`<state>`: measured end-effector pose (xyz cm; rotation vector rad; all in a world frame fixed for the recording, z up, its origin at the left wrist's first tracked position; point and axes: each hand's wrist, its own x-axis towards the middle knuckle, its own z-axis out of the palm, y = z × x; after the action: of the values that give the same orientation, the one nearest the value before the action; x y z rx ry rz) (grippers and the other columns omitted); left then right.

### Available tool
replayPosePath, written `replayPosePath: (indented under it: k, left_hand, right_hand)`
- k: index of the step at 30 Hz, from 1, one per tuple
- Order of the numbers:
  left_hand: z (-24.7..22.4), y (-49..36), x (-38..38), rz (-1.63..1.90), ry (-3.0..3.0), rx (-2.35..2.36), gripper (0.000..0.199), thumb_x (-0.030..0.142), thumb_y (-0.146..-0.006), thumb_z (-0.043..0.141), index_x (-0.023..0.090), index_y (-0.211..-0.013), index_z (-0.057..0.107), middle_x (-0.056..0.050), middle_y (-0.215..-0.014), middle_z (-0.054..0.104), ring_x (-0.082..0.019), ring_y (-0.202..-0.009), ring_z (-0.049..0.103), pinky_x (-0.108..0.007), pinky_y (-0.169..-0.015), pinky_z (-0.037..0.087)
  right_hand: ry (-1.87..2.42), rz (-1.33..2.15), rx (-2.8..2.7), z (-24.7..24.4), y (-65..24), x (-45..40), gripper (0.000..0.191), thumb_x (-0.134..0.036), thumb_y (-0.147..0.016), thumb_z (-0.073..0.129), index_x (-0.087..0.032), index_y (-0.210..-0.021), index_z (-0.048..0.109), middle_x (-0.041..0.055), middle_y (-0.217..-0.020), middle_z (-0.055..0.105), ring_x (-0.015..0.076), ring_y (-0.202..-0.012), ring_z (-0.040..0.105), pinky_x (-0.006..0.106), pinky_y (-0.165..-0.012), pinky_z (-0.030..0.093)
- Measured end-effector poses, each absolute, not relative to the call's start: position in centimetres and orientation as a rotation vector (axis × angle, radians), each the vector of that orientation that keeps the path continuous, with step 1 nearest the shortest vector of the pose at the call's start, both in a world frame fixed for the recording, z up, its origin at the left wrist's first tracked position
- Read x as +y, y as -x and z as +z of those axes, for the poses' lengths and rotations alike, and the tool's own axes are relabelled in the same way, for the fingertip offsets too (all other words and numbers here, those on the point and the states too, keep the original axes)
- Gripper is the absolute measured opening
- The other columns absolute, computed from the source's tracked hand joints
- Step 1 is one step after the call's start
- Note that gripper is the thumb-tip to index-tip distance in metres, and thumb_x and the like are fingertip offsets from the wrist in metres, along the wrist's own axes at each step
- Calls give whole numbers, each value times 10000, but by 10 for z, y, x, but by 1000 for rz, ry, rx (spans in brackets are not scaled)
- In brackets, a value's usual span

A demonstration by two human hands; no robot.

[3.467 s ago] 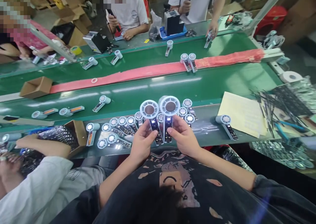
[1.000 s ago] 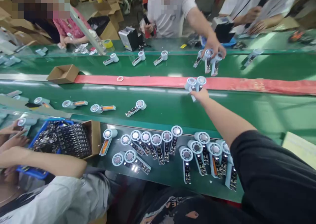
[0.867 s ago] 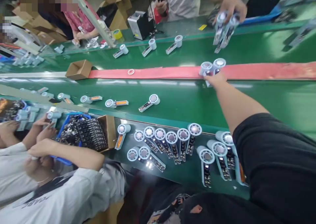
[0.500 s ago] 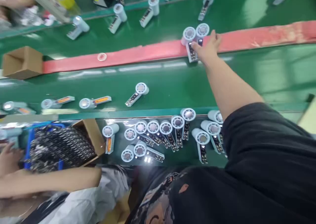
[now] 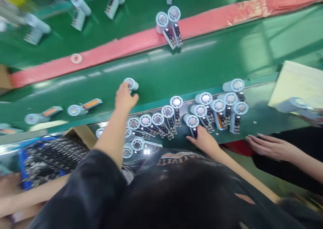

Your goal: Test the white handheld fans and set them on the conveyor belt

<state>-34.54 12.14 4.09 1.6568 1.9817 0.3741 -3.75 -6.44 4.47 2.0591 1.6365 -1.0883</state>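
My left hand [image 5: 125,97] reaches onto the green belt and closes round a light-blue hair-dryer-shaped unit [image 5: 131,83]; its handle is hidden under my fingers. Down on the near ledge, my right hand [image 5: 205,141] grips the handle end of a similar unit [image 5: 192,121], whose round slotted face points up. Dark circuit parts show in its open handle. Close to my right hand stands a group of like units [image 5: 218,105], and a fanned row of them [image 5: 157,119] lies to its left. Two more units [image 5: 167,20] rest side by side on the pink strip.
A pink strip [image 5: 207,19] runs along the green belt [image 5: 176,67]. On the left, a blue basket [image 5: 24,161] holds dark parts beside a co-worker's forearm. At the right are another co-worker's hand [image 5: 272,146] and a pale board [image 5: 295,84]. A white ring [image 5: 76,58] lies on the strip.
My right hand has let go of the units on the pink strip and come back to one on the near ledge. My left hand has come into view and taken hold of the belt unit.
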Motion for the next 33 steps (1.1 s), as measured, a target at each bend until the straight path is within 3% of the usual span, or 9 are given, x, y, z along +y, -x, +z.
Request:
replayPosePath:
  k: [5,7,10,13,18,21,24,29,33]
  left_hand:
    - [37,348,135,111,-1536,2336,914,197,-786,787,133,-1552,292,-247,-1616,316,-369,-1490,365,-464,-1205,353]
    - [36,351,135,111,-1457,2339,871,223,-759,808,149,-1506,365,-249,-1580,376,-383,-1480,383,-486,-1189,358]
    - [39,358,131,97,-1413,2239,494,184,-760,753,164,-1232,605,-227,-1381,595,-415,-1352,528,-524,-1111,419]
    - [51,358,120,181,-1406,2150,172,163,-803,641,182,-974,637,-187,-1147,707,-388,-1202,629,-506,-1043,455]
    - [87,324,69,484,-1355,1989,276,235,-778,605,242,-1040,520,-74,-1082,712,-278,-1068,670,-414,-941,514]
    - [107,290,25,645,-1191,1780,315,317,-762,568,257,-1050,455,-48,-1033,715,-220,-838,694,-349,-719,558]
    - [125,257,-6,907,-773,1384,367,355,-685,603,266,-1003,442,-22,-985,694,-203,-746,670,-330,-630,536]
    - [143,227,-21,1044,-564,1169,327,363,-734,583,270,-1029,477,10,-899,641,-205,-784,661,-371,-731,559]
    - [145,222,-22,1056,-597,1130,322,373,-809,630,286,-1077,474,-7,-1007,647,-224,-900,702,-432,-861,566]
  right_hand:
    - [-2267,-1172,1625,13,38,-71,176,-280,-911,598,-151,-1031,594,187,-1088,677,340,-1012,686,375,-793,488]
    - [-2350,-1366,1601,8,30,-73,119,-229,-847,608,-179,-950,576,157,-1022,697,316,-987,688,366,-802,490]
    - [-2376,-1593,1496,12,26,-80,108,-241,-804,583,-215,-899,539,47,-727,686,248,-715,691,331,-678,498]
    - [-2488,-2036,1272,31,31,-83,216,-367,-768,582,-237,-923,508,-42,-547,589,202,-495,594,304,-532,457]
    - [-2484,-2945,1017,87,40,-65,436,-646,-775,594,-246,-931,519,-8,-741,654,151,-498,561,274,-453,422]
    - [-2295,-3204,1129,119,44,-47,449,-636,-779,686,-260,-989,556,14,-848,691,173,-622,640,283,-500,482]
    - [-2065,-3393,1181,141,49,-33,453,-554,-770,754,-293,-1090,568,26,-978,719,221,-803,711,356,-653,587]
    - [-1935,-3552,1037,156,56,-24,412,-467,-757,791,-296,-1062,572,3,-956,738,224,-817,736,385,-684,628]
    - [-2090,-3544,856,159,56,-23,422,-411,-707,815,-281,-1003,543,-25,-853,734,221,-763,740,375,-640,630]
